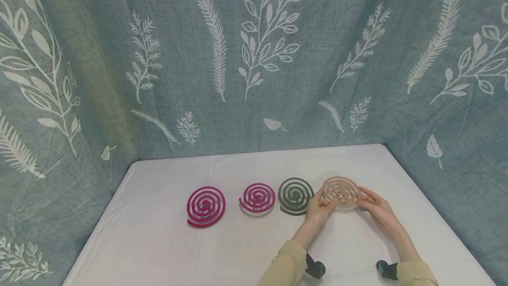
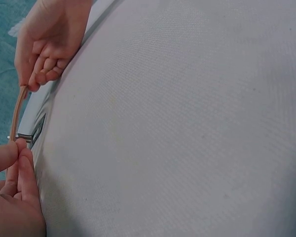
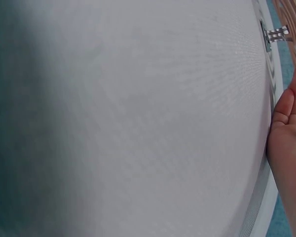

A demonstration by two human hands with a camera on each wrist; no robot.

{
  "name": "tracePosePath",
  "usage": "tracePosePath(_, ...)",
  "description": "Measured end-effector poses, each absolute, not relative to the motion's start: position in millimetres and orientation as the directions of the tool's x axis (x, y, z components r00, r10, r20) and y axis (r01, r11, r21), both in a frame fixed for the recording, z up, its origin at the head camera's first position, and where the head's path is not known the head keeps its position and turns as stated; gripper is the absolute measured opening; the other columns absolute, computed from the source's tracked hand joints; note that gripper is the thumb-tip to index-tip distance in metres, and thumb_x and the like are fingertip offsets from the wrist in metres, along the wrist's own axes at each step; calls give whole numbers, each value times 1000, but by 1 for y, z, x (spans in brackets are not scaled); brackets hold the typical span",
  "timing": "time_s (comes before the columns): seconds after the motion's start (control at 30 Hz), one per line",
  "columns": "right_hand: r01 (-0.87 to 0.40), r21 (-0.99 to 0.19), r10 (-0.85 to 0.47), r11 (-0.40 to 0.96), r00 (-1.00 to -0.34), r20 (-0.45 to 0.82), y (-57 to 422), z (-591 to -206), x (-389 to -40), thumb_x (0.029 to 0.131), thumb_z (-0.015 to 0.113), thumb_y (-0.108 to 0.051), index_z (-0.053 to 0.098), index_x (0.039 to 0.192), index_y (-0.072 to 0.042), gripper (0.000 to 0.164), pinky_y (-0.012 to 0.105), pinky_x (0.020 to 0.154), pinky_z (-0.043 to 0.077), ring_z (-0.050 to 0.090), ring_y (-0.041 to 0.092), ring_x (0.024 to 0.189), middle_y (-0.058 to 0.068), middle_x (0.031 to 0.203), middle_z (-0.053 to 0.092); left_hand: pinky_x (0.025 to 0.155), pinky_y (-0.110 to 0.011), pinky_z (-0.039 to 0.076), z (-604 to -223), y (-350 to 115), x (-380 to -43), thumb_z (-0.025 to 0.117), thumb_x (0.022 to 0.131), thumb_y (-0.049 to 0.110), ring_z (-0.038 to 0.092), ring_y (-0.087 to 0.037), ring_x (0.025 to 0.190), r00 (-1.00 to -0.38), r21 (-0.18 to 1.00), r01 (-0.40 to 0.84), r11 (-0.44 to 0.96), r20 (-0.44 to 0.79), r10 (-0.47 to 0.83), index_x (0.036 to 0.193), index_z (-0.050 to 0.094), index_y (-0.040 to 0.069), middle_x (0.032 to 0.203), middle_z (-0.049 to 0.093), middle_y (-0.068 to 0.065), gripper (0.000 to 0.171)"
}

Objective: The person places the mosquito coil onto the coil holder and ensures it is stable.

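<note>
A tan mosquito coil [image 1: 340, 191] is held level above the right part of the white table, between both hands. My left hand [image 1: 316, 210] pinches its left rim with thumb and fingers. On the opposite rim, my right hand [image 1: 378, 212] pinches it in the same way. Under the coil's middle a small metal stand [image 3: 277, 33] shows in the right wrist view, its base close to the tabletop. Just left of my left hand is a dark green coil [image 1: 295, 195], overlapped by the fingertips in the head view.
Two magenta coils, one at far left [image 1: 206, 205] and one nearer the middle [image 1: 258, 197], stand in a row with the green one. The white table [image 1: 158, 250] has a back edge against a blue-grey leaf-patterned curtain [image 1: 234, 127], which also hangs at both sides.
</note>
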State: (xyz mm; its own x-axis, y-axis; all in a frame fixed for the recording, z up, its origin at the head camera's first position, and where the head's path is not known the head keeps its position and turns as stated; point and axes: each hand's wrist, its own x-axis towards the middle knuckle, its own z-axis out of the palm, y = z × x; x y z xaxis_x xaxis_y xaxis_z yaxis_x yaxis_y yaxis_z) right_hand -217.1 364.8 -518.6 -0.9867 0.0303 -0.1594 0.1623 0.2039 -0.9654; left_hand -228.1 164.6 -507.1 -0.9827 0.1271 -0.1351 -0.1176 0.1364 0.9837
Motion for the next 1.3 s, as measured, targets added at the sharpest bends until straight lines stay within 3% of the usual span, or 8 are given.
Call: tracePosePath(1.3,185,-964,34,194,-983,-181,366,-517,-219,95,55,-18,16,148,4,69,13,78,45,52,-4,85,-18,89,55,54,-10,39,-507,164,-229,67,81,0,48,0,61,-982,984,-118,133,-135,131,140,43,1,73,61,-2,64)
